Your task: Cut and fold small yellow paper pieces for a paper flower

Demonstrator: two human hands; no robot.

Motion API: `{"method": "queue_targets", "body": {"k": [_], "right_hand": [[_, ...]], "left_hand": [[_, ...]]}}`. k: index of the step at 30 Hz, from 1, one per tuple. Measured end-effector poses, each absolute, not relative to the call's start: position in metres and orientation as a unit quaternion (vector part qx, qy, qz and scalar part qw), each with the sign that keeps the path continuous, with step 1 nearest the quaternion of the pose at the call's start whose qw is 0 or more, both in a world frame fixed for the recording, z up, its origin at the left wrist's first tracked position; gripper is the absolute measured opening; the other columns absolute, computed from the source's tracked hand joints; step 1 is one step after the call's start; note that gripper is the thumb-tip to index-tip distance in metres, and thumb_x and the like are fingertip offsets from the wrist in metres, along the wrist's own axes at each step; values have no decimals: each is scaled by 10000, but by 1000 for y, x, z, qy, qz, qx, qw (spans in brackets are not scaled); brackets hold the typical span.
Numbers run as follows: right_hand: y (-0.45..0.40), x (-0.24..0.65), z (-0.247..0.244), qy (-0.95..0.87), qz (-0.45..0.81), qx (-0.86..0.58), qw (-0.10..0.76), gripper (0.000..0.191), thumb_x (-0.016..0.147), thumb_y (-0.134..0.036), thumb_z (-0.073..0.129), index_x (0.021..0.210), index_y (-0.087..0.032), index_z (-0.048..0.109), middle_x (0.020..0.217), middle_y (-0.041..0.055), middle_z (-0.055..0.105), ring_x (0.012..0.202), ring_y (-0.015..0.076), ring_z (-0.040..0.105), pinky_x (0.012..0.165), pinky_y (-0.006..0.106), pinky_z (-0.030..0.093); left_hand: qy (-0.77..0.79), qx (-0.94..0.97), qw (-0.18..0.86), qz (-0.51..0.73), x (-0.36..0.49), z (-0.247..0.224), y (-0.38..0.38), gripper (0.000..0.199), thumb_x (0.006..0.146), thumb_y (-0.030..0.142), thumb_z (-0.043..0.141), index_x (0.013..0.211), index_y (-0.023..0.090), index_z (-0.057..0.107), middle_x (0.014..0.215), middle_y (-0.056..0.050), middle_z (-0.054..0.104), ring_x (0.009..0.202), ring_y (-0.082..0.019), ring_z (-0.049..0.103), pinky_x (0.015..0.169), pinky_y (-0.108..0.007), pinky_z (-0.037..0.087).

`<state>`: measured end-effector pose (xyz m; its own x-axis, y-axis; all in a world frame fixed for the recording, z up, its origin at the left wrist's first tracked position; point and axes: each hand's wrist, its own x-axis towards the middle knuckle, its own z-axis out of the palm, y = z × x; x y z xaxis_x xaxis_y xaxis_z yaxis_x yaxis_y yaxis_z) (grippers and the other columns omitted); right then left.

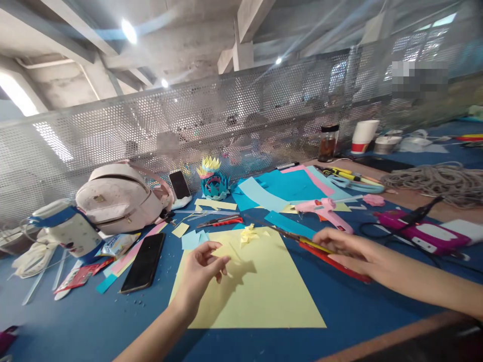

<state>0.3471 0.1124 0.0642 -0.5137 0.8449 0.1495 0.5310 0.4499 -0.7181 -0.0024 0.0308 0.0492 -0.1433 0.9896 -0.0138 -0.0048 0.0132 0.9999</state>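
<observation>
My left hand is closed in a pinch above a large pale yellow paper sheet, holding a small yellow paper piece that blends with the sheet behind it. To the right, my right hand grips scissors with red and yellow handles, their blades pointing left over the sheet's upper right corner. Small folded yellow paper bits lie near the sheet's far edge. Behind them stands a paper piece of layered blue points topped with yellow ones.
A pink glue gun, blue paper sheets and a utility knife lie beyond the sheet. At left are a black phone, a tumbler and a pale backpack. A magenta device and coiled rope occupy the right.
</observation>
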Motion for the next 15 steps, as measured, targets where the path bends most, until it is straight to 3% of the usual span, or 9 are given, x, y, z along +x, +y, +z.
{"method": "queue_targets", "body": {"k": [3,5,7,12,15], "right_hand": [[99,310,66,-757,495,-366,220,473,744,-611,757,963,-208,643,830,54,649,738,215,653,642,297,543],[96,280,67,-723,526,-372,250,471,729,-611,763,819,-195,560,669,-13,535,563,131,526,506,241,439],[99,253,67,-695,552,-382,258,503,713,-606,782,804,-206,490,618,-62,458,474,87,423,434,214,348],[119,206,59,-697,561,-308,324,552,642,-515,882,873,-202,492,789,-19,590,627,144,604,535,241,443],[122,194,56,-685,567,-296,350,530,691,-510,862,834,-207,451,715,-45,569,628,140,608,605,258,483]], "left_hand": [[524,461,483,529,9,58,33,427,724,447,867,908,160,610,549,59,578,498,-99,555,493,-191,424],[516,470,487,524,17,63,37,316,818,373,818,921,148,623,578,72,563,496,-82,540,496,-186,434],[514,481,486,519,22,65,41,195,920,297,734,951,134,632,633,74,566,491,-66,526,496,-183,451],[523,489,465,521,22,60,51,189,1008,312,632,1047,128,630,791,29,622,540,-65,557,505,-187,495],[538,477,458,523,19,52,53,215,1005,315,635,1119,133,626,915,-11,660,666,-104,634,595,-236,558]]}}
